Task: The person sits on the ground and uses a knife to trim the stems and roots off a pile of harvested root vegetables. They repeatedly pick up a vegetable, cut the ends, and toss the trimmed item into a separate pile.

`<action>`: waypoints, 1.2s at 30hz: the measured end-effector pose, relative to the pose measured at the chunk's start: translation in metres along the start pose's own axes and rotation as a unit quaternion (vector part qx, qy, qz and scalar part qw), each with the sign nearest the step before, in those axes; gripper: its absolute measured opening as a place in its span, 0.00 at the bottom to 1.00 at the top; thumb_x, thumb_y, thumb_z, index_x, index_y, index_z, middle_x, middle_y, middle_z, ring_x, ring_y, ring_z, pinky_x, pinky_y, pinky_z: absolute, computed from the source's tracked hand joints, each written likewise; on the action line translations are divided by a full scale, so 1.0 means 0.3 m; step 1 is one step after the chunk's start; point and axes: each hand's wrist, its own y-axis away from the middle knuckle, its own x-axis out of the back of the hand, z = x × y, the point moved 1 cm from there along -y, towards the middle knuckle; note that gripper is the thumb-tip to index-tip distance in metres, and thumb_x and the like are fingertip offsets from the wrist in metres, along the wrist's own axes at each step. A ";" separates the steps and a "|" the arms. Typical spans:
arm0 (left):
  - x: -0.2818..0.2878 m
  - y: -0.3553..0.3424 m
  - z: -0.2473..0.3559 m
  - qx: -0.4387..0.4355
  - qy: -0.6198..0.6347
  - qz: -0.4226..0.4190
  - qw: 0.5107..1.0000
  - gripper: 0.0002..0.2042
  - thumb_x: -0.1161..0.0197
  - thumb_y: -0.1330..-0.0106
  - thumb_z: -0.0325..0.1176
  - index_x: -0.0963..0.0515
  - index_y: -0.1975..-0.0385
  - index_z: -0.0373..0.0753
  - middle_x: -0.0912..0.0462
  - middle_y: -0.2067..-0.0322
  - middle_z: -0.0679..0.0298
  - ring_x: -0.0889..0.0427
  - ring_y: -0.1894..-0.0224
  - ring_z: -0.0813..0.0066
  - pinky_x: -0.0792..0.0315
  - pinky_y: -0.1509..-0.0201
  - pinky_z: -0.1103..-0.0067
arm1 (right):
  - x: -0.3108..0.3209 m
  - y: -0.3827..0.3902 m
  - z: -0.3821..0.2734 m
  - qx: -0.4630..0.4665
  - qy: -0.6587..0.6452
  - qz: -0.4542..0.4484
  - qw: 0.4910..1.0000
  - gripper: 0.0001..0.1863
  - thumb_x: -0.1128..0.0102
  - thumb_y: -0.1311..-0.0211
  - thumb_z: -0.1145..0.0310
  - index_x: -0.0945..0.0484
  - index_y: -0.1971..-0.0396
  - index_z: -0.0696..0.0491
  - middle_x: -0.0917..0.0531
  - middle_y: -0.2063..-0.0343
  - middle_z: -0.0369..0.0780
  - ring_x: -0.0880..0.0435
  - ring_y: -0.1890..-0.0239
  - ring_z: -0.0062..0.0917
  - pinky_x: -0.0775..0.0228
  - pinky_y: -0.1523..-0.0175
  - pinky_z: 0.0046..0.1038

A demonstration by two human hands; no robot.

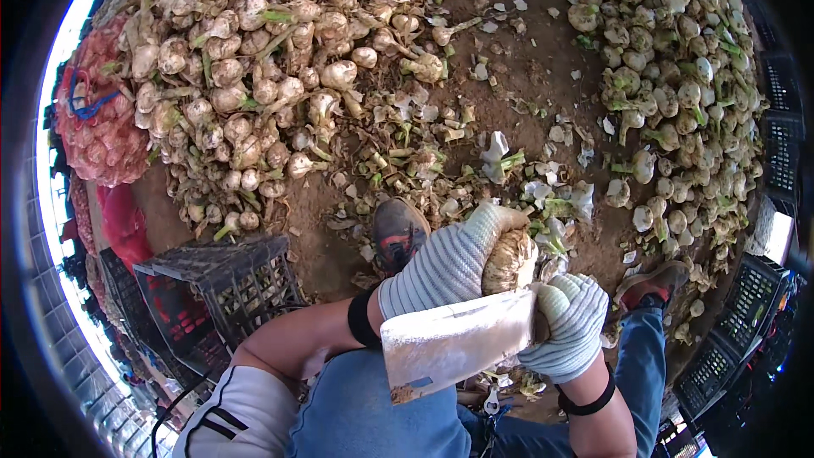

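My left hand point(448, 261), in a striped knitted glove, is closed around a large garlic bulb point(510, 263) with dirty, papery skin. My right hand point(575, 327), gloved the same way, is closed on the handle of a cleaver point(458, 337). The cleaver's broad, stained blade points left across my lap, just below the bulb and my left hand. Whether its upper edge touches the bulb, I cannot tell. Fingers of both hands are partly hidden by the bulb, the handle and the gloves.
A big heap of garlic with stems point(246, 59) lies ahead left, another garlic heap point(670, 76) to the right. Skins and cut stems point(415, 148) litter the dirt between. Black crates point(246, 284) stand at left and right; a full red net sack point(103, 110) sits far left.
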 end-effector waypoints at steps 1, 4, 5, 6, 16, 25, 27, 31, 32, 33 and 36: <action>0.003 -0.008 -0.027 0.067 0.066 -0.026 0.995 0.21 0.38 0.40 0.24 0.34 0.47 0.33 0.24 0.61 0.61 0.22 0.60 0.76 0.26 0.55 0.82 | -0.015 0.008 0.028 -0.009 -0.002 0.006 1.000 0.23 0.35 0.76 0.60 0.22 0.71 0.52 0.25 0.79 0.40 0.24 0.77 0.39 0.34 0.72 0.37; -0.031 0.016 -0.021 0.087 0.161 -0.031 0.983 0.15 0.49 0.33 0.22 0.34 0.47 0.33 0.25 0.60 0.63 0.23 0.59 0.78 0.28 0.54 0.86 | -0.006 0.012 0.043 -0.028 0.019 0.033 0.999 0.22 0.34 0.76 0.62 0.22 0.71 0.51 0.24 0.78 0.41 0.23 0.76 0.39 0.32 0.69 0.37; -0.032 0.005 -0.054 0.109 0.179 -0.041 0.977 0.15 0.48 0.34 0.22 0.34 0.47 0.33 0.25 0.60 0.63 0.23 0.59 0.79 0.28 0.53 0.86 | -0.009 0.014 0.043 -0.035 0.023 0.027 0.999 0.21 0.34 0.75 0.62 0.22 0.71 0.51 0.24 0.78 0.40 0.23 0.76 0.39 0.32 0.69 0.37; -0.033 0.011 -0.063 0.104 0.172 -0.038 0.979 0.15 0.48 0.34 0.23 0.34 0.47 0.33 0.25 0.60 0.63 0.23 0.59 0.79 0.28 0.53 0.86 | -0.012 0.016 0.043 -0.042 0.027 0.021 0.999 0.20 0.34 0.74 0.62 0.22 0.72 0.51 0.24 0.78 0.40 0.23 0.75 0.38 0.32 0.69 0.37; -0.024 0.009 0.063 -0.077 -0.032 0.002 0.997 0.30 0.26 0.55 0.27 0.32 0.50 0.44 0.25 0.60 0.62 0.22 0.61 0.74 0.23 0.56 0.74 | -0.151 0.208 0.444 -0.342 -0.089 0.166 0.920 0.03 0.42 0.48 0.79 0.27 0.77 0.59 0.25 0.83 0.32 0.34 0.75 0.09 0.37 0.72 0.17; -0.007 -0.053 -0.023 -0.152 0.172 0.078 0.970 0.44 0.18 0.60 0.35 0.38 0.40 0.43 0.31 0.47 0.64 0.30 0.45 0.73 0.33 0.40 0.73 | -0.184 0.154 0.196 -0.355 -0.371 0.217 0.830 0.06 0.43 0.50 0.79 0.20 0.71 0.56 0.22 0.77 0.32 0.26 0.75 0.14 0.34 0.68 0.19; 0.004 -0.049 -0.009 -0.043 0.303 0.071 0.949 0.44 0.21 0.61 0.24 0.38 0.40 0.48 0.30 0.45 0.58 0.27 0.44 0.66 0.28 0.43 0.66 | -0.158 0.112 0.102 -0.375 -0.383 0.171 0.826 0.07 0.40 0.52 0.81 0.20 0.71 0.58 0.19 0.75 0.35 0.23 0.72 0.18 0.30 0.64 0.21; 0.003 -0.059 0.003 -0.009 0.473 0.012 0.881 0.37 0.26 0.53 0.20 0.41 0.44 0.44 0.27 0.47 0.57 0.22 0.50 0.65 0.26 0.44 0.69 | -0.069 0.005 -0.010 -0.317 -0.338 0.181 0.867 0.10 0.39 0.60 0.84 0.20 0.74 0.58 0.19 0.74 0.37 0.21 0.70 0.22 0.28 0.61 0.26; 0.004 -0.056 0.002 -0.001 0.478 0.016 0.878 0.37 0.26 0.54 0.19 0.41 0.44 0.44 0.27 0.47 0.57 0.22 0.49 0.64 0.26 0.44 0.68 | -0.062 -0.013 -0.008 -0.288 -0.342 0.171 0.878 0.19 0.40 0.59 0.83 0.25 0.61 0.57 0.18 0.72 0.37 0.21 0.70 0.20 0.28 0.61 0.25; 0.004 -0.055 -0.001 0.008 0.483 0.017 0.875 0.38 0.26 0.54 0.19 0.41 0.44 0.44 0.27 0.47 0.56 0.22 0.49 0.63 0.25 0.44 0.67 | -0.057 -0.028 -0.009 -0.259 -0.344 0.162 0.888 0.29 0.41 0.57 0.81 0.31 0.49 0.56 0.18 0.70 0.36 0.21 0.70 0.18 0.28 0.61 0.23; 0.010 -0.058 0.015 0.037 0.489 0.005 0.871 0.38 0.26 0.54 0.18 0.42 0.44 0.43 0.28 0.46 0.55 0.23 0.46 0.61 0.26 0.43 0.66 | -0.058 -0.055 -0.009 -0.241 -0.388 0.136 0.879 0.38 0.42 0.56 0.78 0.37 0.37 0.59 0.19 0.63 0.41 0.20 0.63 0.21 0.28 0.56 0.24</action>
